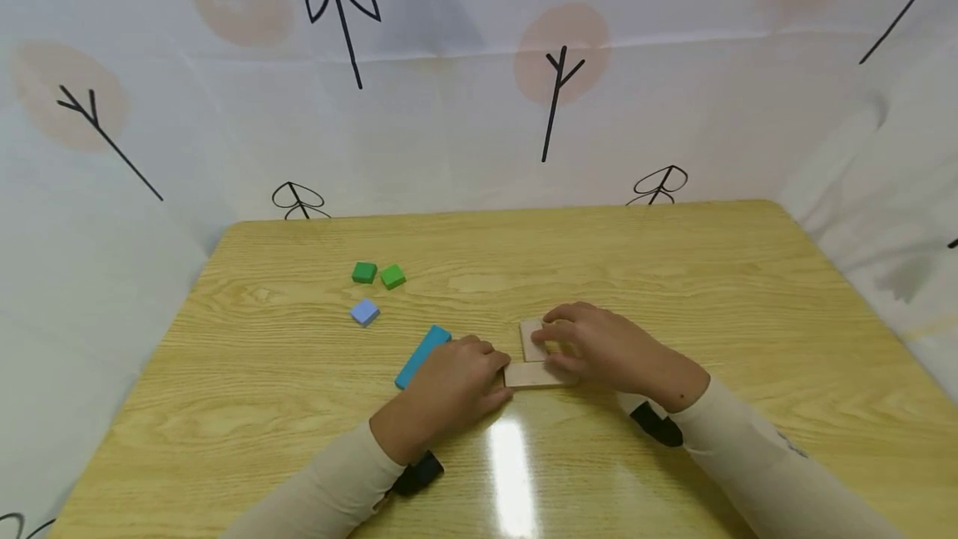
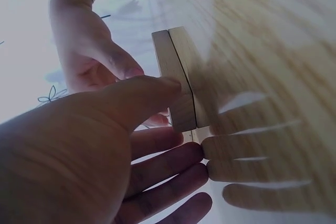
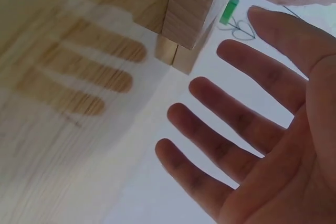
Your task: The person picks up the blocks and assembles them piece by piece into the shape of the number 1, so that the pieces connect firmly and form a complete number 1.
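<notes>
A pale wooden block [image 1: 530, 375] lies sideways on the table in the head view, its near end face visible in the right wrist view. A second wooden block [image 1: 530, 341] stretches away from it just behind, forming a corner. My left hand [image 1: 456, 377] pinches the sideways block's left end, thumb [image 2: 157, 90] along its near side and the index finger behind. Over the right part of both blocks is my right hand [image 1: 602, 348], partly hiding them. Its fingers [image 3: 231, 108] are spread and fairly straight, with a gap to the wood in the right wrist view.
A long blue block [image 1: 422, 358] lies beside my left hand, partly covered by it. Farther back on the left are a dark green block [image 1: 364, 273], a light green block [image 1: 392, 276] and a periwinkle block [image 1: 365, 312]. A patterned white cloth [image 1: 449, 131] hangs behind the wooden table [image 1: 711, 273].
</notes>
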Action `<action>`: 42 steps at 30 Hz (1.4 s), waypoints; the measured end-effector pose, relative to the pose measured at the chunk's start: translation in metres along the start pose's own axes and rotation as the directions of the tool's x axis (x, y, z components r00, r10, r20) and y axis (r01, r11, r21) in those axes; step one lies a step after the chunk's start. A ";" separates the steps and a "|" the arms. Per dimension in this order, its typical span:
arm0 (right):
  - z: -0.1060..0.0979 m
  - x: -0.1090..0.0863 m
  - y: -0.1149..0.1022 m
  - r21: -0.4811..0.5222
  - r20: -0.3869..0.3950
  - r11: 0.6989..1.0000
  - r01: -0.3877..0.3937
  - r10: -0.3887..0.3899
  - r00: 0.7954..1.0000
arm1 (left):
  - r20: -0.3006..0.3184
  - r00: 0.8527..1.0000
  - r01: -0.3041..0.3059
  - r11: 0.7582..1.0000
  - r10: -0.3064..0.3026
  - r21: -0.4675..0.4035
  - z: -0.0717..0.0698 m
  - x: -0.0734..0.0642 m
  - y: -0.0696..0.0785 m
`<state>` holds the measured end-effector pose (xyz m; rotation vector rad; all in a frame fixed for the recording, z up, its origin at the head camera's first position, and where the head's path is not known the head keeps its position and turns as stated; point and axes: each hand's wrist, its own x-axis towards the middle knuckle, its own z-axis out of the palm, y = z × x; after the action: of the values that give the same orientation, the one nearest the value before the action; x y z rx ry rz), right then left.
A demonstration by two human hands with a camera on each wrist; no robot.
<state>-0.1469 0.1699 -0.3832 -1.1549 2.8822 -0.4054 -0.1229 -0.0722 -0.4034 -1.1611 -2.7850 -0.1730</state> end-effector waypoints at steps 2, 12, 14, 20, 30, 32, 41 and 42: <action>0.001 -0.002 0.000 0.005 -0.003 1.000 0.005 -0.005 1.000 | 0.002 1.000 0.003 1.000 -0.003 -0.006 0.000 0.001 0.001; 0.004 -0.012 0.000 -0.004 -0.015 0.997 0.071 -0.071 0.997 | 0.016 1.000 0.023 1.000 -0.023 -0.003 -0.001 0.000 0.004; 0.004 -0.013 0.001 -0.007 -0.029 0.996 0.086 -0.086 0.996 | 0.024 0.999 0.030 1.000 -0.030 -0.006 -0.001 -0.001 0.004; 0.008 -0.012 0.003 0.004 -0.050 0.993 0.118 -0.118 0.992 | 0.036 0.999 0.032 0.998 -0.031 -0.048 -0.005 -0.001 0.003; 0.013 -0.012 0.004 -0.010 -0.058 0.992 0.123 -0.123 0.991 | -0.073 0.993 0.089 0.996 -0.089 0.002 -0.023 -0.003 -0.013; 0.012 -0.013 0.004 -0.011 -0.057 0.992 0.127 -0.127 0.990 | -0.075 0.990 0.122 0.993 -0.122 -0.007 -0.025 -0.003 -0.018; 0.010 -0.014 0.004 0.005 -0.048 0.992 0.126 -0.126 0.991 | -0.077 0.968 0.237 0.971 -0.238 -0.016 -0.036 -0.009 -0.048; 0.010 -0.014 0.004 0.010 -0.048 0.992 0.124 -0.124 0.991 | -0.066 0.966 0.248 0.969 -0.248 -0.014 -0.037 -0.010 -0.051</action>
<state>-0.1383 0.1797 -0.3948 -1.3452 2.8509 -0.4593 -0.1499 -0.1206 -0.3720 -0.7874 -2.8622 -0.2383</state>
